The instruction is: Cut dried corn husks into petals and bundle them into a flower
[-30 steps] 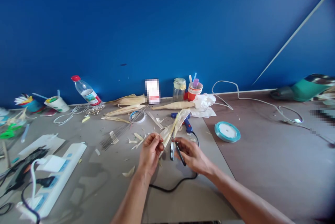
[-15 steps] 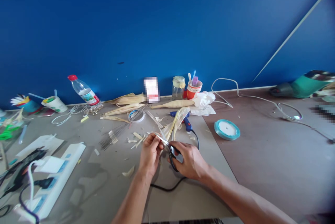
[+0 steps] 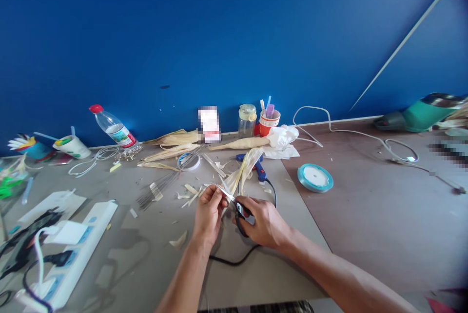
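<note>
My right hand [image 3: 265, 218] is closed around the black handles of a pair of scissors [image 3: 240, 225]. The blades, slightly apart, point up and left to the fingertips of my left hand [image 3: 210, 210]. Thumb and fingers of that hand are pinched together at the blades; whatever they hold is too small and covered to make out. Just beyond the scissors lies a pale dried corn husk [image 3: 245, 169]. Behind it is a blue glue gun [image 3: 260, 170], partly covered by the husk, with its black cord running down beside my right hand.
Husk scraps [image 3: 190, 188] and thin wires [image 3: 157, 191] litter the table left of my hands. A ribbon roll [image 3: 315, 178] lies to the right. A power strip [image 3: 89, 244] is at the left. A bottle [image 3: 117, 130], a jar [image 3: 247, 120] and paper cups [image 3: 269, 122] stand along the blue wall.
The view has shifted slightly, so the things on the table sit a little further left and higher. Both hands and the scissors keep nearly the same pose.
</note>
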Motion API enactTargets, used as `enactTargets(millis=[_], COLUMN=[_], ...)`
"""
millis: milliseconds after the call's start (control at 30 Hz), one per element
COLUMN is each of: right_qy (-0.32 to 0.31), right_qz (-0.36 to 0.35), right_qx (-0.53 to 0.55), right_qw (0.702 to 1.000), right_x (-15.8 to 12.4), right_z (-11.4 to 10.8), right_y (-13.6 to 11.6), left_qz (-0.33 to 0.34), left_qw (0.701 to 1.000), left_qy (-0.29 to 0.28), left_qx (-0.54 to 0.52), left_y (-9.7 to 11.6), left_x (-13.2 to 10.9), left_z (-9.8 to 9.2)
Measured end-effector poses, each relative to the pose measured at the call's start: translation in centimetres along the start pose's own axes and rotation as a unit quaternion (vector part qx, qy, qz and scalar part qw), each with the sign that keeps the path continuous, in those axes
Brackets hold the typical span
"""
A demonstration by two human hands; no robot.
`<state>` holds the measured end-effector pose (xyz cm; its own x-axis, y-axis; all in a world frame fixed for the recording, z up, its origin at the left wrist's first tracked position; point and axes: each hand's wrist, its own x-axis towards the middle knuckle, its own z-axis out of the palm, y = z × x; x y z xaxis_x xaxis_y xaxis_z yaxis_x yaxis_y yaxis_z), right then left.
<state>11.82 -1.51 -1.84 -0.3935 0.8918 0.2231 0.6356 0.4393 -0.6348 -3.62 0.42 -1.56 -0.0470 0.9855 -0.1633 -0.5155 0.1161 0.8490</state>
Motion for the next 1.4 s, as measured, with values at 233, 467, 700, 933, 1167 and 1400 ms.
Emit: enactTargets(millis=[233,467,700,933,1167,1400], right_qy=[-0.008,-0.012,-0.016,-0.012,-0.009,-0.015], right_qz=[0.003,0.004,0.010,0.009,0.007,0.006], right_qx=[-0.007,-0.005,0.003,0.005,0.011,0.009], right_qw=[1.000,1.000,1.000,1.000,1.000,1.000], right_x=[-0.12,-0.05,-0.10,-0.10,-0.09,-0.07], right_z=[-0.04,-0.08,-0.16,-0.03,-0.06,-0.09], right_y=[-0.34,-0.39,-0.45,-0.30,-0.28,-0.39], left_qz=[0.011,0.022,0.027,0.027,0.023,0.030], left_qw=[1.000,0.999,0.999,0.999,0.999,0.999], left_qy=[0.011,0.009,0.010,0.016,0.025,0.028], left_qx=[0.024,0.036,0.031,0.036,0.037,0.034], left_y=[0.02,-0.25,-0.26,-0.33,-0.03,-0.21], left_x=[-0.05,0.04,0.09,0.19,0.10,0.13], left_z=[0.19,0.02,0.13,0.09,0.31,0.12])
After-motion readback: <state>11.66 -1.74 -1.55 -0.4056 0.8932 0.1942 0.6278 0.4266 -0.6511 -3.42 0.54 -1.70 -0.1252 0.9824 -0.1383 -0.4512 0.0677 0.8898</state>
